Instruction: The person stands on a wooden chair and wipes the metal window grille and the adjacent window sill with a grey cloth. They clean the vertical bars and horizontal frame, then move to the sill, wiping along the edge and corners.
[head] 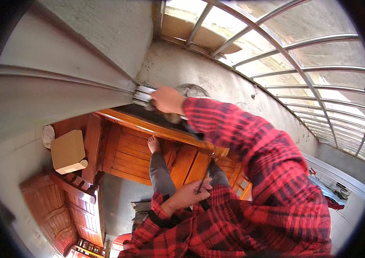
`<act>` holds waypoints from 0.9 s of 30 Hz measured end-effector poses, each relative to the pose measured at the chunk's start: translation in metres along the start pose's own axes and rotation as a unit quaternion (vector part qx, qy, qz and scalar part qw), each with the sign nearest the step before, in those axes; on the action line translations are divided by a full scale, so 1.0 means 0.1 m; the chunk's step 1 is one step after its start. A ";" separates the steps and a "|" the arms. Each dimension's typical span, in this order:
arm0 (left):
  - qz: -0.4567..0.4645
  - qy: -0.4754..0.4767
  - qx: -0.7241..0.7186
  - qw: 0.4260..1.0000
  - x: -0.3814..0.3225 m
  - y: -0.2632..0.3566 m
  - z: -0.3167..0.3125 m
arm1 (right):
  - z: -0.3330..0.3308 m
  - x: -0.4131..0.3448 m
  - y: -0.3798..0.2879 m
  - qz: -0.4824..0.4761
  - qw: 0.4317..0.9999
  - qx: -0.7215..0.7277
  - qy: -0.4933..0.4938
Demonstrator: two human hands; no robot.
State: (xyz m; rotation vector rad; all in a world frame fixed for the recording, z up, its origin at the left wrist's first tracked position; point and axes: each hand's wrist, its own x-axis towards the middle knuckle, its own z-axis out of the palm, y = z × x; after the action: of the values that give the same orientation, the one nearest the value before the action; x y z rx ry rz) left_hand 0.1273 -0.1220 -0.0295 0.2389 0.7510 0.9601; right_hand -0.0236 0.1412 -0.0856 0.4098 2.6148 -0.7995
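Observation:
My right hand (pixel 168 100), blurred, is up against the end of a ridged metal window track (pixel 142 95). Its fingers are curled, and a brownish blur beneath it hides whether it grips anything. Lower down, in front of my body, the fingers of my left hand (pixel 189 195) close around a thin dark stick-like thing (pixel 203 183). Just beyond my right hand, a round greyish patch (pixel 194 89) shows against the plastered wall (pixel 224 74); what it is, I cannot tell. Both my arms are in red and black plaid sleeves.
My bare foot (pixel 153 144) rests on a slatted wooden bench (pixel 129 158) behind a polished wooden rail (pixel 130 121). A cardboard box (pixel 68 151) is at the left, above a carved wooden seat (pixel 48 209). Metal window bars (pixel 285 51) curve across the upper right.

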 end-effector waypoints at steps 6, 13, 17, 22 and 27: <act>0.013 -0.016 -0.059 0.998 -0.03 -0.02 0.03 | -0.04 -0.03 -0.02 0.015 0.998 -0.046 -0.042; 0.004 0.006 0.026 1.000 -0.01 0.01 -0.03 | 0.11 0.38 -0.20 0.002 0.999 0.021 0.045; -0.022 -0.031 -0.005 0.999 0.13 -0.09 0.22 | 0.06 -0.41 0.34 0.000 1.000 0.018 0.002; -0.010 -0.079 0.067 0.995 0.38 -0.06 0.51 | 0.03 -1.60 1.13 0.046 0.997 0.015 -0.057; 0.009 -0.106 0.162 0.981 0.66 -0.03 0.79 | 0.10 -2.55 1.81 0.104 0.991 0.008 -0.081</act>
State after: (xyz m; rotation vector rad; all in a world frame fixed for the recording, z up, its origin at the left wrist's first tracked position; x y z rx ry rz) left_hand 0.2052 -0.0598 -0.0043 0.6256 0.7059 0.8107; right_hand 0.2736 0.2377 -0.0689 0.5852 2.3704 -0.7519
